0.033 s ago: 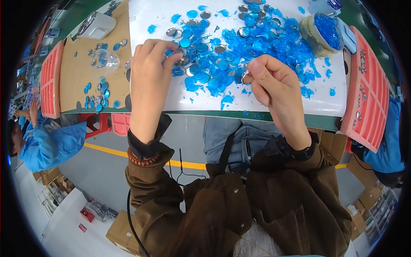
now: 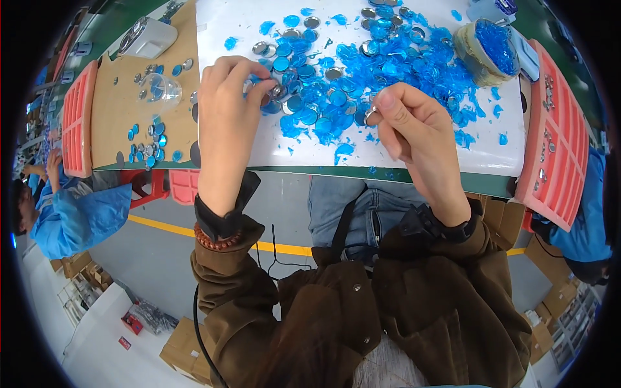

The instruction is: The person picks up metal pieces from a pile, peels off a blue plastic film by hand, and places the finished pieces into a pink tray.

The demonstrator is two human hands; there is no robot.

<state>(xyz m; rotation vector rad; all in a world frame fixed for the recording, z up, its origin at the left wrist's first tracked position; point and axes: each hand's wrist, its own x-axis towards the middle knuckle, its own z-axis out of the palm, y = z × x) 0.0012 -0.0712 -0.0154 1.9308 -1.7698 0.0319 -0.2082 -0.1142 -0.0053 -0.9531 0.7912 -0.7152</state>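
My right hand (image 2: 414, 123), above the table's near part, pinches the edge of a small silver metal disc (image 2: 370, 116) between thumb and forefinger. At the left side of the pile, my left hand (image 2: 226, 97) has its thumb and forefinger closed together. A silver disc (image 2: 277, 90) lies right by its fingertips; whether they hold it is hidden. Between and beyond both hands spreads a heap of round metal discs, many with blue faces (image 2: 337, 97), mixed with crumpled blue film (image 2: 394, 71) on a white sheet (image 2: 472, 155).
At the back right stands a round tub (image 2: 472, 61) full of blue film. Pink divided trays (image 2: 79, 123) (image 2: 559, 149) flank the table. A clear cup (image 2: 169, 94), loose discs and a white container (image 2: 149, 39) sit on brown paper. Blue-clad people (image 2: 84, 216) are at both sides.
My left forefinger and thumb have drawn a little closer together. My right hand's lower fingers have shifted slightly, with the disc still pinched.
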